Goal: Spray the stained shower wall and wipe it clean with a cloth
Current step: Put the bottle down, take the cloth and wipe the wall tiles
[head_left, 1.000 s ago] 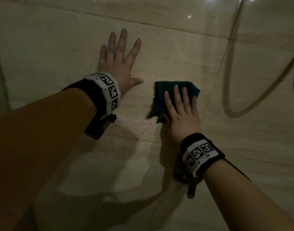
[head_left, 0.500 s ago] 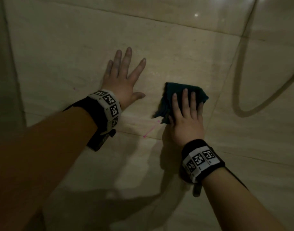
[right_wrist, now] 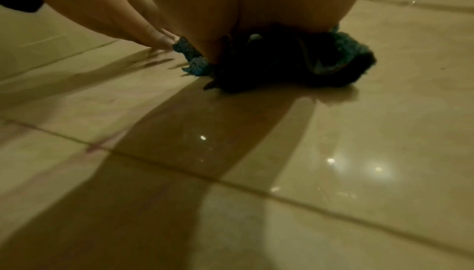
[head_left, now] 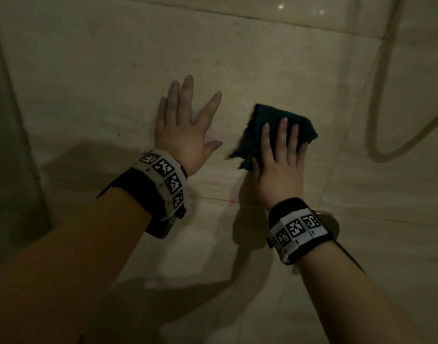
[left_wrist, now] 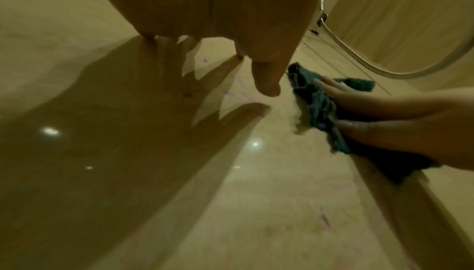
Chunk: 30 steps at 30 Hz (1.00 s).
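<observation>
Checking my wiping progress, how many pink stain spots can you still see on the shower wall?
2 clear ones: a pink spot on the grout line between the wrists, and a faint speck left of the left hand. The cloth or hands may hide more.

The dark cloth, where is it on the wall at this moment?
In the head view the dark cloth lies flat against the tiled wall, right of centre, pressed under the right hand. The left hand rests beside it, apart.

Cloth [head_left: 282, 135] flat against shower wall [head_left: 89, 70]
</observation>
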{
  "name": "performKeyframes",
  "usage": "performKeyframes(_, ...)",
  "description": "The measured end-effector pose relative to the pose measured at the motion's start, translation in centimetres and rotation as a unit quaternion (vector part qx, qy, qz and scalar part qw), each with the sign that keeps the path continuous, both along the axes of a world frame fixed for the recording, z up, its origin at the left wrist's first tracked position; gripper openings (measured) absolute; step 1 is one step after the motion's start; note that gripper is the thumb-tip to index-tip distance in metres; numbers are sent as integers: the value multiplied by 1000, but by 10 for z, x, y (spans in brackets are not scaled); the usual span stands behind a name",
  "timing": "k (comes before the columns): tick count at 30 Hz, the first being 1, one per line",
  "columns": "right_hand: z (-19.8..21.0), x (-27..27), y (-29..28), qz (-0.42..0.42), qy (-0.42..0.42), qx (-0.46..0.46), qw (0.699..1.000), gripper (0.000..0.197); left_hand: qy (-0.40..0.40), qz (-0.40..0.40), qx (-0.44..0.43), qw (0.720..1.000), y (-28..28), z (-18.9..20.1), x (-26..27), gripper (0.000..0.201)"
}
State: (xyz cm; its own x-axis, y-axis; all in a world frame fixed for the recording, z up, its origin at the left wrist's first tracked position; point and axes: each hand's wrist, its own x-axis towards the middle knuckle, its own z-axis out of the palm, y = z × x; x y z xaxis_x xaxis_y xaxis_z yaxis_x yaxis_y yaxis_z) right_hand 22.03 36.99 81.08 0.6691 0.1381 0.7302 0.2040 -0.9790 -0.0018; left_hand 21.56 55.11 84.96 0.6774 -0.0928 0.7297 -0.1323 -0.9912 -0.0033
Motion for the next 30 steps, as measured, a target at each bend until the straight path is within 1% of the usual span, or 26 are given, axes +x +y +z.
performKeyframes(3, 5, 0, 8, -17, 18, 8, 1000, 64, -10, -2, -29, 1000, 6, -12, -4, 80)
performKeyframes(7, 30, 6, 20, -25, -11, 14, 1000, 64, -47, 2, -73, 996, 16, -21, -10, 81)
performKeyframes(8, 32, 6, 23, -29, -15, 19, 999, 64, -43, 5, -81, 996, 17, -21, -12, 83)
performKeyframes(12, 16, 3, 31, -24, -23, 11, 999, 63, -1, 14, -62, 998, 26, -17, -14, 92)
performKeyframes(15, -3, 0, 36, -16, 5, -7, 1000, 66, 6, 12, -46, 999, 36, -15, -13, 94)
performKeyframes(17, -5, 0, 39, -16, 12, -4, 1000, 67, 11, 9, -38, 999, 43, -14, -12, 94)
performKeyframes(21, 21, 1, 52, -21, -11, -10, 1000, 64, 29, -1, -43, 999, 53, -12, -14, 96)
performKeyframes(24, 39, 4, 67, -28, -15, 8, 999, 63, 36, 0, -61, 998, 60, -13, -16, 96)
performKeyframes(26, 35, 4, 75, -31, -23, 15, 999, 63, 41, 1, -63, 997, 67, -15, -17, 95)
performKeyframes(30, 1, 1, 86, -2, -10, -10, 1000, 65, 47, 0, -67, 997, 81, -24, -20, 92)
